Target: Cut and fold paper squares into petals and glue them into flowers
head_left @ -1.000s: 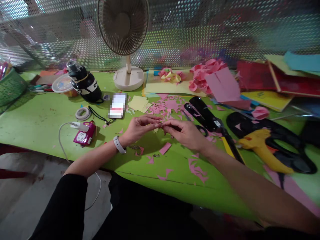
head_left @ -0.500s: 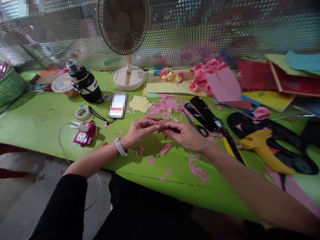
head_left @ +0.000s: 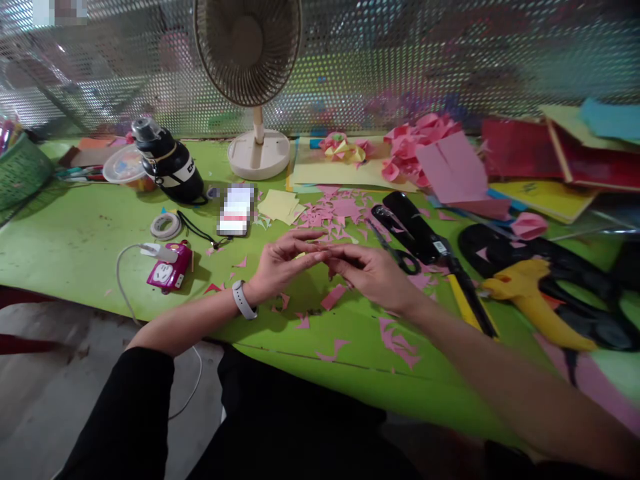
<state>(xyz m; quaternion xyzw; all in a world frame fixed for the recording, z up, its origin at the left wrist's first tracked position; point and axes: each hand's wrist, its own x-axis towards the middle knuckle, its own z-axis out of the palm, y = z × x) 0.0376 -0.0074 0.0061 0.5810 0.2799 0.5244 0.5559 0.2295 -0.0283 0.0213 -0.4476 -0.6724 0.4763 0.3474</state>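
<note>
My left hand point(head_left: 286, 264), with a pale watch band point(head_left: 244, 300) on the wrist, meets my right hand point(head_left: 371, 272) at the fingertips above the green table point(head_left: 200, 280). Their thumbs and fingers pinch a small piece of pink paper, now almost wholly covered by the fingers. A bit of yellow point(head_left: 301, 255) shows beside the left fingers. Behind the hands lies a heap of cut pink scraps point(head_left: 345, 208). More pink scraps point(head_left: 400, 343) are scattered nearer the front edge. Dark-handled scissors point(head_left: 407, 263) rest just beyond my right hand.
A yellow glue gun point(head_left: 530, 293) and a black stapler point(head_left: 413, 227) lie at right. Pink paper flowers point(head_left: 420, 143) are piled behind. Further left are a fan point(head_left: 257, 157), a phone point(head_left: 236, 210), a black bottle point(head_left: 173, 167), a tape roll point(head_left: 166, 227) and a purple power adapter point(head_left: 170, 268).
The pink edge that showed above the fingertips is now mostly hidden. Both hands stay together in nearly the same place, with slight finger movement. The view has shifted a little.
</note>
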